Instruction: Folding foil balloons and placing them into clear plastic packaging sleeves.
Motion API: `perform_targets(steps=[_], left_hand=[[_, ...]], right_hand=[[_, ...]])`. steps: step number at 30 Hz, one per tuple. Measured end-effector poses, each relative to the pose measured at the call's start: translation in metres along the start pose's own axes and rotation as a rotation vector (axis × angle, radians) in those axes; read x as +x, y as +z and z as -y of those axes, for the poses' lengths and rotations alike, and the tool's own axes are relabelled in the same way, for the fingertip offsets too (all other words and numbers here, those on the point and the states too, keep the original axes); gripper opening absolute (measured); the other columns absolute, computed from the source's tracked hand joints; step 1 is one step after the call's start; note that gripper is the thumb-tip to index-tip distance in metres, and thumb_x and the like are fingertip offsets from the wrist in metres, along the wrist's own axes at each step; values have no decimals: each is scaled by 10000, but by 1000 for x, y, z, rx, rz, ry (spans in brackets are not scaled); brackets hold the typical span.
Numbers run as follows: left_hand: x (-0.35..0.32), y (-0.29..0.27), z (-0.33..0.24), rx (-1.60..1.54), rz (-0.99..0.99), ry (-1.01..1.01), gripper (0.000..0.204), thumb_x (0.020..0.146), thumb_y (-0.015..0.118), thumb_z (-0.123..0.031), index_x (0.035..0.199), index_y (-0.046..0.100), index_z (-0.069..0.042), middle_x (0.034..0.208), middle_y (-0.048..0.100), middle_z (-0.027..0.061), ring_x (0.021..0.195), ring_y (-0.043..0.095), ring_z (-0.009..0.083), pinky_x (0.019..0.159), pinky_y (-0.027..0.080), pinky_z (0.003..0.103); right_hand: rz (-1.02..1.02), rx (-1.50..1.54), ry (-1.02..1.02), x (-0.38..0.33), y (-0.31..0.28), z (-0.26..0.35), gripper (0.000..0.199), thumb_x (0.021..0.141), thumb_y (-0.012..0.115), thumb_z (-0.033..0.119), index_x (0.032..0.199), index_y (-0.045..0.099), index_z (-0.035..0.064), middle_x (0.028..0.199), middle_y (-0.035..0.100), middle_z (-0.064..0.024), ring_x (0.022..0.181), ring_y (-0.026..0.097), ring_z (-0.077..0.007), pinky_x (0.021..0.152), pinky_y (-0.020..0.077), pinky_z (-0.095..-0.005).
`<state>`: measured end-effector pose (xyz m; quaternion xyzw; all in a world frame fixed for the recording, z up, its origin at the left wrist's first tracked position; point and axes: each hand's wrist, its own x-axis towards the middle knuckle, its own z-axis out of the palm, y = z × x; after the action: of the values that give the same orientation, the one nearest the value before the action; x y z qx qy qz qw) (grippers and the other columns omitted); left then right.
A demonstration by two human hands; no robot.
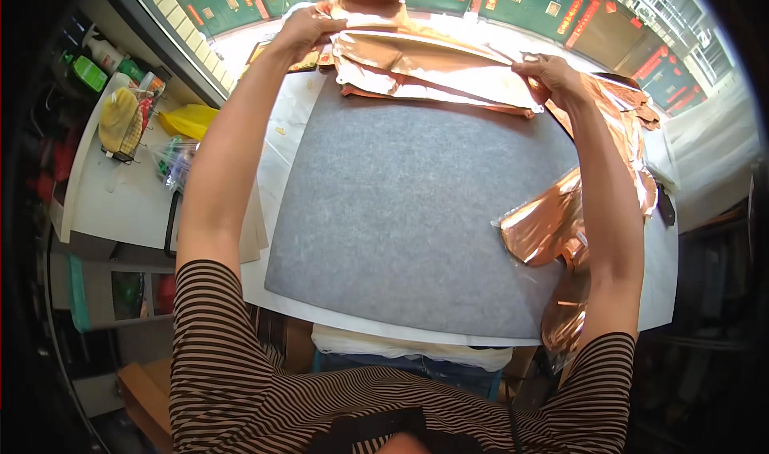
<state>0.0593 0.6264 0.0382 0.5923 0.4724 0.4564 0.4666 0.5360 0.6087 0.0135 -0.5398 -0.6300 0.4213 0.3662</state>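
Between my two hands stretches a folded piece of shiny copper-coloured, foil-like material point(432, 62), over the far edge of a grey mat point(416, 206). Sunlight bleaches much of it, so its exact kind is unclear. My left hand point(307, 31) is closed on its upper left end, with a rounded darker part standing up beside it. At its right end my right hand point(551, 78) pinches the material. To the right, more of the same copper-coloured foil-like pieces point(541, 226) lie loosely over the mat's edge, partly behind my right forearm.
The mat lies on a white table point(657, 270). On the left, a white counter point(120, 202) carries a wire basket point(124, 130) with a yellow item, a yellow bag point(188, 121) and bottles point(104, 54). A dark object point(665, 206) lies at the right. Beyond is a bright window.
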Motion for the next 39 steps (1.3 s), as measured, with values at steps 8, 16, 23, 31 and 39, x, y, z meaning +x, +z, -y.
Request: perform_targets(steps=[8,16,23,31,39], left_hand=[[-6,-16,39,125,-40,-300,773,860,811,-76,1461,364,114,1267,610,227,914,706,194,753,602,295],[-1,-3,42,683,-9,22,801,815,846,-179,1496,452,-25,1339,602,257,1207,621,331,1004,515,409],[-85,46,28,1160,292,492,674,910,722,-437,1464,531,-105,1549,422,234,1428,404,381,1170,354,442],[-94,66,47,1025,213,578,314,917,719,-221,1198,738,-84,1173,720,147,1070,677,327,948,533,397],[-139,99,13,999,93,642,353,911,741,-225,1210,707,-42,1159,711,216,1058,683,361,921,527,402]], right_hand=[[31,-13,78,-28,37,17,709,918,761,211,1458,420,-95,788,619,-93,519,567,-133,423,422,-293],[-163,-628,-171,-30,47,-5,599,848,729,65,1396,532,-76,1027,687,-194,771,678,-211,672,538,-338],[134,-893,-506,-84,92,33,444,964,676,326,1320,648,64,1393,595,-203,1283,566,-395,1091,457,-429],[-27,-896,-584,-87,82,-11,368,969,668,181,1327,647,98,1340,639,-176,1240,602,-364,1042,489,-405],[-221,-741,-276,-227,-2,47,388,986,671,220,1305,648,0,1240,710,-143,1149,655,-239,1015,478,-334]])
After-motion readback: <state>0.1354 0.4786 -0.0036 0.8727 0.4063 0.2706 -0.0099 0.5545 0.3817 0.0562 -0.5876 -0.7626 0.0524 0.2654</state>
